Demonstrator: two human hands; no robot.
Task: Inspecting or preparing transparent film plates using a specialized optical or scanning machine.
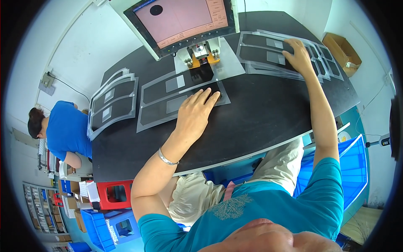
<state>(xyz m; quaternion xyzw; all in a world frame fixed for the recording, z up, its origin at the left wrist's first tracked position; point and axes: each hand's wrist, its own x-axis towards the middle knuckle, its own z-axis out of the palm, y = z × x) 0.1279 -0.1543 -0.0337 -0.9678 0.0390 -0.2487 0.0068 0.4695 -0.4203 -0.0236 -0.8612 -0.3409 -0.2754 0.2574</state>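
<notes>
My left hand [194,113] lies flat, fingers apart, on a clear plastic tray sheet [168,103] with two dark rectangular pockets, just in front of a small press fixture [201,56] with an orange block. My right hand [299,56] rests with spread fingers on a stack of similar tray sheets [268,52] at the table's far right. Neither hand grips anything. A silver bracelet circles my left wrist.
The black table [260,117] carries another stack of trays [111,103] at the left. A monitor [180,21] with a pink screen stands behind the fixture. A person in blue sits at the left. A red stool, blue crates and a cardboard box surround the table.
</notes>
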